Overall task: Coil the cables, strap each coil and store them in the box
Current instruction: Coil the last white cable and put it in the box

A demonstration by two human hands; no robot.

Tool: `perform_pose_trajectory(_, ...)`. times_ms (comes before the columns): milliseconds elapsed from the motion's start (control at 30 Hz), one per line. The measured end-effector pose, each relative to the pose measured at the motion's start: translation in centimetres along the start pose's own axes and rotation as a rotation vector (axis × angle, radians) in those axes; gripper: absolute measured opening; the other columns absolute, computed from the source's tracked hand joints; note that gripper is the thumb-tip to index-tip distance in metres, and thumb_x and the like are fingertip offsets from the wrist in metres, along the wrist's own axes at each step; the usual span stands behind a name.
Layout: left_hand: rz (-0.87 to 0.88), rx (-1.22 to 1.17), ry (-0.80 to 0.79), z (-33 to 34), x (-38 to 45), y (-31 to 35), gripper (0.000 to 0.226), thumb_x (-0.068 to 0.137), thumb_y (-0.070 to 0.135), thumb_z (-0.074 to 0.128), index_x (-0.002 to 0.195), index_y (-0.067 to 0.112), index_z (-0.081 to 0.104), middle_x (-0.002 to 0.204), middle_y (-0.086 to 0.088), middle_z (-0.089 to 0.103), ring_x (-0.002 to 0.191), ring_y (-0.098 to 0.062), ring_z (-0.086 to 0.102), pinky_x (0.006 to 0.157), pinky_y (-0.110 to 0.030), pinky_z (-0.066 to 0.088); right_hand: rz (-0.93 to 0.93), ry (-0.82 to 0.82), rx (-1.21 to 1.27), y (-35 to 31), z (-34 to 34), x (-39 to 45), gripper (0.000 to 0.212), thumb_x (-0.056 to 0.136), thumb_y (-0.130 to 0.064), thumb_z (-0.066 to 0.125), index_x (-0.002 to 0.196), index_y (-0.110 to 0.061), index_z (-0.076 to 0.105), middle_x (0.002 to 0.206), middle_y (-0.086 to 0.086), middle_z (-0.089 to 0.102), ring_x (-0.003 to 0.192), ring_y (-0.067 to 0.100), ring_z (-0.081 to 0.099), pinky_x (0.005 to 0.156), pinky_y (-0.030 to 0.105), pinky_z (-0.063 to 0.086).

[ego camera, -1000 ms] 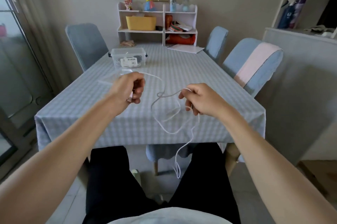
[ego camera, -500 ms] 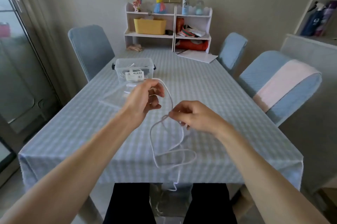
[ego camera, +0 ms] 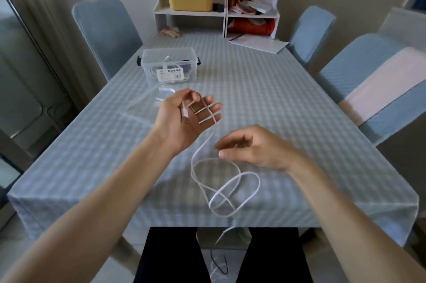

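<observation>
A white cable (ego camera: 227,192) lies in loose loops on the checked table (ego camera: 265,103) near its front edge, and one end hangs over the edge. My left hand (ego camera: 186,119) is turned palm up above the table. The cable's plug lies on the palm under the thumb, and the cord crosses the spread fingers in two or three turns. My right hand (ego camera: 251,146) hovers palm down to the right, fingers loosely curled, with nothing visibly in it; the cable runs just below its thumb. The clear box (ego camera: 169,68) stands further back on the left with coiled cables inside.
The box's clear lid (ego camera: 145,110) lies flat in front of the box, with a white strip (ego camera: 164,92) on it. Blue chairs stand round the table. A white shelf unit (ego camera: 226,13) and papers (ego camera: 258,44) sit at the far end. A dark cable (ego camera: 219,264) lies on the floor.
My left hand has turned palm up and spread its fingers with the cable across them. My right hand has released the cable and drawn back to the right. The loops have dropped onto the table.
</observation>
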State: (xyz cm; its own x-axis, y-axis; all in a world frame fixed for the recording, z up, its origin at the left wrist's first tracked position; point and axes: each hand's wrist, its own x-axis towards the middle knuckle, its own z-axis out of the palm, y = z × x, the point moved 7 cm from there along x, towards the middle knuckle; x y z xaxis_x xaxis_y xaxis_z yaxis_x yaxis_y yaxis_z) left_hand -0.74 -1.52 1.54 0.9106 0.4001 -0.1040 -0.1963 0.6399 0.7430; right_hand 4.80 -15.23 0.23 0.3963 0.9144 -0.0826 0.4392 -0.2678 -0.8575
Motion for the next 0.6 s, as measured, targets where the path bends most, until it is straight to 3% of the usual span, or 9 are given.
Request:
perform_pose_trajectory(100,-0.01,-0.022,0.01,0.2,0.3,-0.1,0.035,0.098,0.028,0.039,0.067,0.015,0.046,0.072,-0.005,0.055,0.061,-0.021,0.058,0.068,-0.033,0.053,0.005,-0.058,-0.092,-0.4,0.6,-0.1,0.02,0.082,-0.022,0.08,0.101,-0.017,0.078,0.078,-0.011,0.074,0.074,-0.001,0.066,0.072,0.013,0.049)
perform_pose_trajectory(233,-0.023,0.064,0.051,-0.5,0.0,-0.4,0.032,0.097,0.026,0.041,0.067,0.017,0.044,0.067,0.0,0.048,0.049,-0.013,0.035,0.046,-0.022,0.027,-0.007,0.063,-0.216,0.0,0.1,-0.5,0.007,0.087,-0.02,0.074,0.089,-0.025,0.079,0.077,-0.007,0.074,0.069,0.004,0.063,0.07,0.027,0.05)
perform_pose_trajectory(367,-0.021,0.151,0.084,-0.8,-0.3,-0.9,0.031,0.096,0.026,0.043,0.067,0.018,0.045,0.065,0.001,0.048,0.046,-0.011,0.029,0.045,-0.022,0.018,-0.056,0.019,-0.179,-1.2,1.4,-1.5,0.022,0.081,-0.033,0.08,0.102,-0.026,0.077,0.08,-0.02,0.071,0.065,-0.008,0.058,0.064,0.009,0.041)
perform_pose_trajectory(500,-0.004,0.139,0.093,-0.3,-0.5,-1.0,0.033,0.097,0.027,0.042,0.066,0.018,0.048,0.068,0.001,0.051,0.048,-0.011,0.032,0.047,-0.023,0.022,-0.085,-0.071,-0.204,-1.8,3.5,-1.6,0.01,0.083,-0.024,0.08,0.092,-0.02,0.079,0.065,-0.02,0.067,0.058,-0.005,0.056,0.06,0.01,0.038)
perform_pose_trajectory(600,0.036,0.295,0.101,-0.6,-0.8,-0.4,0.033,0.099,0.028,0.043,0.069,0.015,0.05,0.068,-0.001,0.056,0.043,-0.01,0.024,0.042,-0.021,0.017,-0.039,0.106,-0.152,-0.9,1.3,-1.6,0.003,0.084,-0.021,0.077,0.084,-0.02,0.079,0.068,-0.01,0.071,0.062,-0.002,0.06,0.064,0.017,0.044)
